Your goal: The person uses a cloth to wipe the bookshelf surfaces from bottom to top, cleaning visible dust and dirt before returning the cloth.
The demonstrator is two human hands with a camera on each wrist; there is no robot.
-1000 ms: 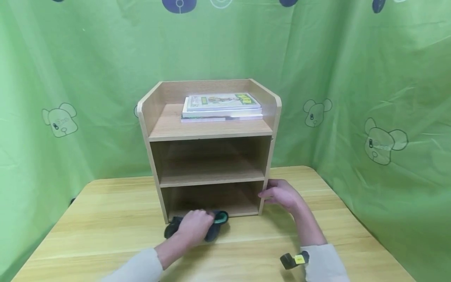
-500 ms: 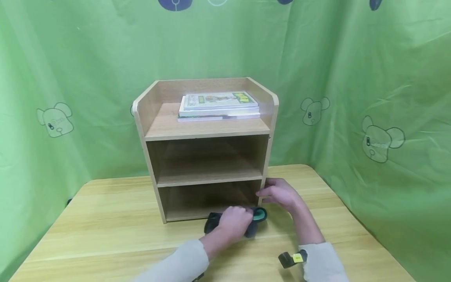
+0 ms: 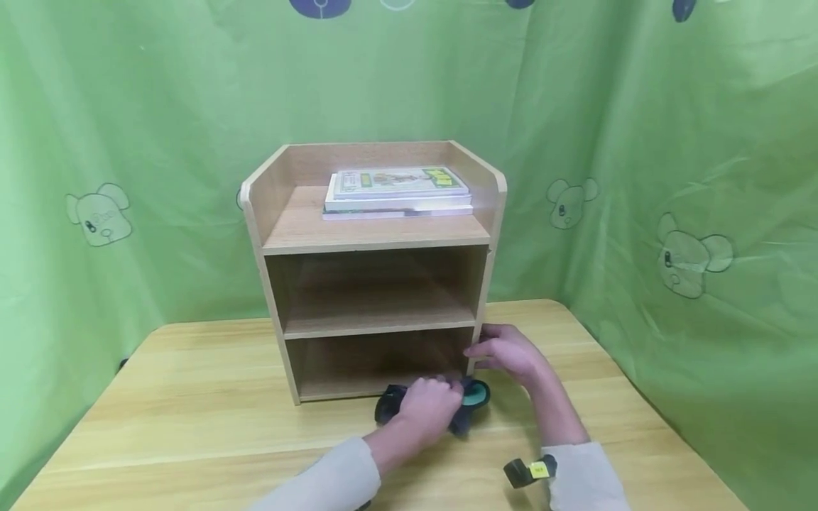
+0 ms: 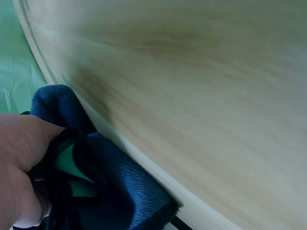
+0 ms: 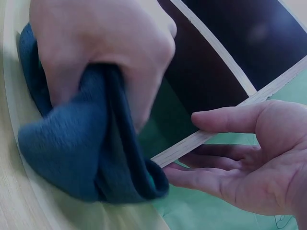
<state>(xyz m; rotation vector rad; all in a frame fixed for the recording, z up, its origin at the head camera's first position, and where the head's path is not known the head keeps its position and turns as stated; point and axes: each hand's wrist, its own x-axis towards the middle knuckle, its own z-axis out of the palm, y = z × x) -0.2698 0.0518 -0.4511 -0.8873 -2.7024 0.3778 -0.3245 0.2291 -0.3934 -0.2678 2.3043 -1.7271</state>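
My left hand grips a bunched dark blue cloth with a green inner side. It is low at the front of a wooden shelf unit, by the right end of the bottom board. In the right wrist view, folds of the cloth hang out below the left hand's fingers. My right hand holds the unit's right side panel near its foot. The thumb lies on the inner face and the fingers are on the outer side, as the right wrist view shows.
Several books lie stacked on the unit's top, between raised side walls. The unit stands on a light wood table. Green curtain surrounds the back and sides. A small black device with a yellow label is at the right cuff.
The left hand has slid the cloth rightward along the unit's front bottom edge, mostly in the first half second. The right hand keeps its hold on the side panel.
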